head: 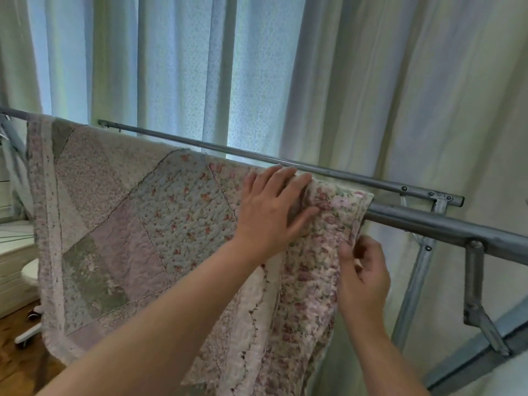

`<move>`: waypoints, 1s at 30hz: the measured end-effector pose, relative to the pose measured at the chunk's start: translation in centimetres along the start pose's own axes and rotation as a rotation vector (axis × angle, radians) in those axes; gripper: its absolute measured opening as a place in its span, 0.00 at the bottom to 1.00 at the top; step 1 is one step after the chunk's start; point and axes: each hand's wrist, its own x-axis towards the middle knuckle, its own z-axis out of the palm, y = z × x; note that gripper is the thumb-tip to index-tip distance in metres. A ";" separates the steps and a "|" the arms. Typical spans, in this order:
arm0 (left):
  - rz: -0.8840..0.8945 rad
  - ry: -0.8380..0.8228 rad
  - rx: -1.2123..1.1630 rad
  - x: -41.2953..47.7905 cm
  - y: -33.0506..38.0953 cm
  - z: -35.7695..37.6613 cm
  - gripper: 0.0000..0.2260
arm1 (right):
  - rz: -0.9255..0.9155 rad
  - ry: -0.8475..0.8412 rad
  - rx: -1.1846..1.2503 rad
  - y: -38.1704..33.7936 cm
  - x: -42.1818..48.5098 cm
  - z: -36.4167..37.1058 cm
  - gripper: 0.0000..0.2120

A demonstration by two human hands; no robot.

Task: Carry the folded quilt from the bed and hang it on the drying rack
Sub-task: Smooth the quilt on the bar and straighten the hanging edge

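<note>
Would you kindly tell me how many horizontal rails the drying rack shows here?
2. The nearer, thicker rail carries the quilt; the thinner rail runs bare just behind it, toward the curtains. Others may lie hidden or out of view.

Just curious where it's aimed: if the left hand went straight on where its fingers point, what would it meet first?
Probably the thin rear rail just beyond the quilt fold under the left hand, though depth is unclear.
</note>
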 end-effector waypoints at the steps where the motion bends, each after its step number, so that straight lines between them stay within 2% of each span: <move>1: 0.027 -0.006 -0.001 -0.1 -0.5 0.0 0.22 | -0.043 0.095 -0.093 -0.3 -0.5 0.2 0.08; 3: 0.066 -0.012 -0.026 0.0 -2.1 0.0 0.21 | -0.258 0.235 -0.346 -1.0 -1.4 1.4 0.18; 5: 0.098 0.011 -0.016 0.2 -2.5 0.0 0.20 | -0.573 0.247 -0.566 -1.9 -2.2 1.9 0.17; 6: 0.113 0.020 -0.024 0.2 -3.5 -0.1 0.19 | -0.672 0.228 -0.641 -2.4 -2.4 3.2 0.15; 9: 0.165 0.050 -0.038 0.2 -5.8 -0.4 0.18 | -0.780 0.179 -0.768 -3.9 -1.5 6.5 0.16; 15: 0.074 -0.009 -0.042 -0.3 -13.8 -2.0 0.21 | -0.617 0.064 -0.986 -6.2 2.2 12.7 0.19; 21: -0.092 -0.145 -0.013 0.2 -20.3 -3.5 0.30 | -0.390 -0.055 -1.196 -8.1 3.8 17.7 0.22; 25: -0.093 -0.151 0.013 0.0 -22.1 -3.7 0.31 | -0.343 -0.107 -1.220 -8.8 4.3 20.4 0.25; 30: -0.091 -0.108 0.037 -0.1 -24.1 -3.7 0.32 | -0.369 -0.142 -1.215 -9.0 4.3 23.2 0.26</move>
